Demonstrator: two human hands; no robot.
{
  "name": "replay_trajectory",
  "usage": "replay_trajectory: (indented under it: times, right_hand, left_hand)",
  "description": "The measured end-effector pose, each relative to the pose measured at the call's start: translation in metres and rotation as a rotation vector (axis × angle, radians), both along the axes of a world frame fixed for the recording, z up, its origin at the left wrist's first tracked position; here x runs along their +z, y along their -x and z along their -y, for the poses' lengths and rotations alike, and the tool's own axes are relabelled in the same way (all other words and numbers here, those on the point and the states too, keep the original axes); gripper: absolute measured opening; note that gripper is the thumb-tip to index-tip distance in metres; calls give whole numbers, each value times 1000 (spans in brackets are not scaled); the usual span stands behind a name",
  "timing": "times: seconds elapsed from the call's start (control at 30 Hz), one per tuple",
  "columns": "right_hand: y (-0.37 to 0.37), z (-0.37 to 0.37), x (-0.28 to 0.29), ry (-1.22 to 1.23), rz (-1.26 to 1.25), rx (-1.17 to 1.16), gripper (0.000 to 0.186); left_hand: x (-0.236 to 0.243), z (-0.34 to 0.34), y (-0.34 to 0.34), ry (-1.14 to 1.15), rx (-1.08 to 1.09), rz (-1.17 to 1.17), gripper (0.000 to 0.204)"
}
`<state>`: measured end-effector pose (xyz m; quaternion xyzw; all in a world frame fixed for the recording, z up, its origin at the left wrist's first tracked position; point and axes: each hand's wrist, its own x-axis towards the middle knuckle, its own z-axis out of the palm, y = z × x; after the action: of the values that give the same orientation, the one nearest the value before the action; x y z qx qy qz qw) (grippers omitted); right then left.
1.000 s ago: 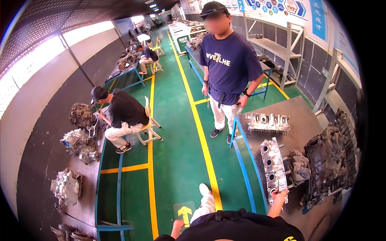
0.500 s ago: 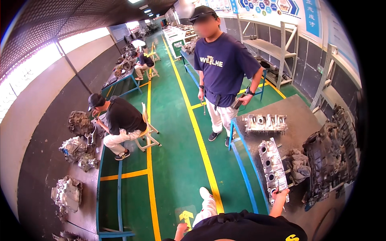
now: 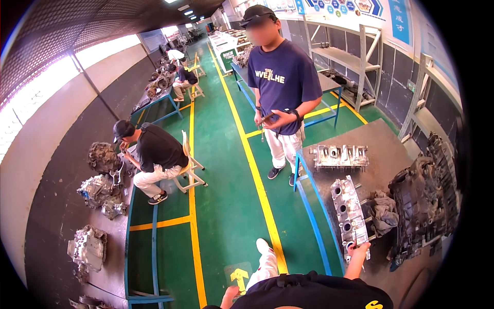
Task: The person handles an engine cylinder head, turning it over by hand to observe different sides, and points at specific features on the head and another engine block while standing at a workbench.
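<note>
On the bench to my right lies a long silver cylinder head (image 3: 348,208) with a row of round dark openings along its face. My right hand (image 3: 359,252) is at its near end, fingers curled in against the metal; a small dark thing seems to be at the fingertips, too small to name. A second cylinder head (image 3: 339,156) lies crosswise farther back on the same bench. My left hand (image 3: 230,294) hangs low by my body above the floor, its fingers too small and partly hidden to read.
A grimy crumpled rag (image 3: 382,211) and a big dark engine block (image 3: 424,198) sit right of the cylinder head. A standing co-worker (image 3: 283,82) holds a dark flat object beyond the bench (image 3: 378,139). Left, a seated person (image 3: 159,149) works at a table with gearbox parts (image 3: 88,247).
The standing co-worker has raised the dark flat object to waist height in front of the body. My right hand stays at the cylinder head; my left hand has hardly shifted.
</note>
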<state>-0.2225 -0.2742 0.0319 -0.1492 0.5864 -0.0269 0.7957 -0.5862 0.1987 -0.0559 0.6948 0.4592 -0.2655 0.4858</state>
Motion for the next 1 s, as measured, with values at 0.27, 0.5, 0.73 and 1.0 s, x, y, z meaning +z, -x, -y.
replay_trajectory:
  times: [0.27, 0.5, 0.73, 1.0]
  right_hand:
    - [-4, 0, 5, -129, 18, -100, 60]
    - [4, 1, -9, -160, 79, -159, 59]
    - [6, 1, 3, -171, 69, -175, 57]
    - [13, 11, -12, -293, 168, -89, 60]
  left_hand:
    - [28, -26, -45, -26, -16, -156, 26]
    - [46, -37, -85, 19, 128, -41, 31]
    - [28, -42, -57, 40, 96, -11, 29]
    - [23, -45, -58, 67, 11, -170, 25]
